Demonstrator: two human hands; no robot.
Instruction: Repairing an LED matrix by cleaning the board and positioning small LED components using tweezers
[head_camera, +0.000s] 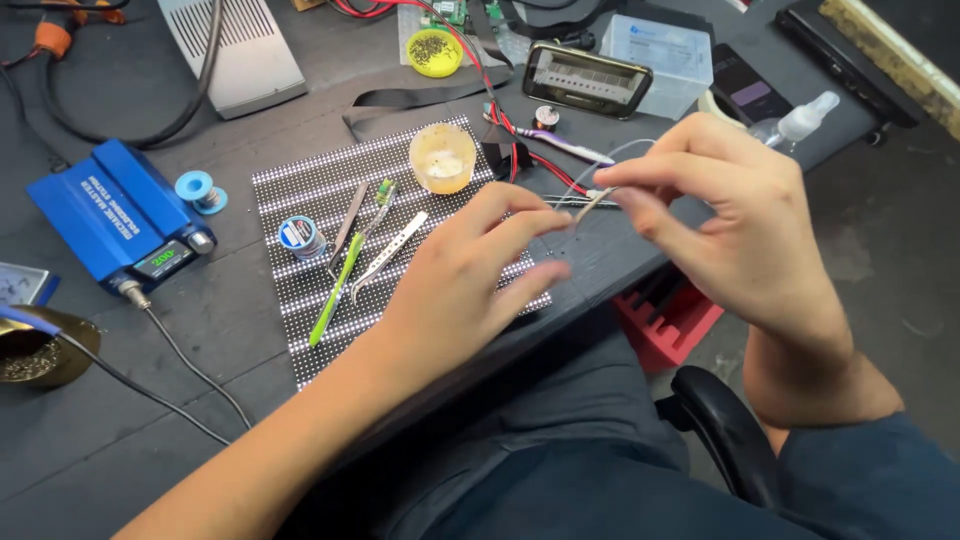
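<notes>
- Nearest the camera, dark trousers and a black chair arm (725, 425) are seen below the bench edge.
- The left hand (465, 275) is held over the LED panel (330, 215), fingers loosely curled toward the right hand; whether anything is pinched in it cannot be told.
- The right hand (735, 225) is closed in a thumb-and-forefinger pinch on a thin wire (590, 200), which is held in the air between the two hands, above the bench edge.
- The wire would best be kept taut and steadied with both hands, wrists braced, so that the fine end is not bent.
- On the panel are laid tweezers (390, 255), a green toothbrush (345, 275), a solder spool (298, 235) and a flux pot (442, 157).
- To the left, a blue soldering station (110, 210) is set on the dark, scuffed bench (200, 400), with a brass tip cleaner (35, 350) near it.
- Farther back, a phone (587, 78), a clear box (660, 50), a spray bottle (800, 120) and red cables (480, 70) are seen.
- A red bin (665, 320) is seen on the grey floor beneath.
</notes>
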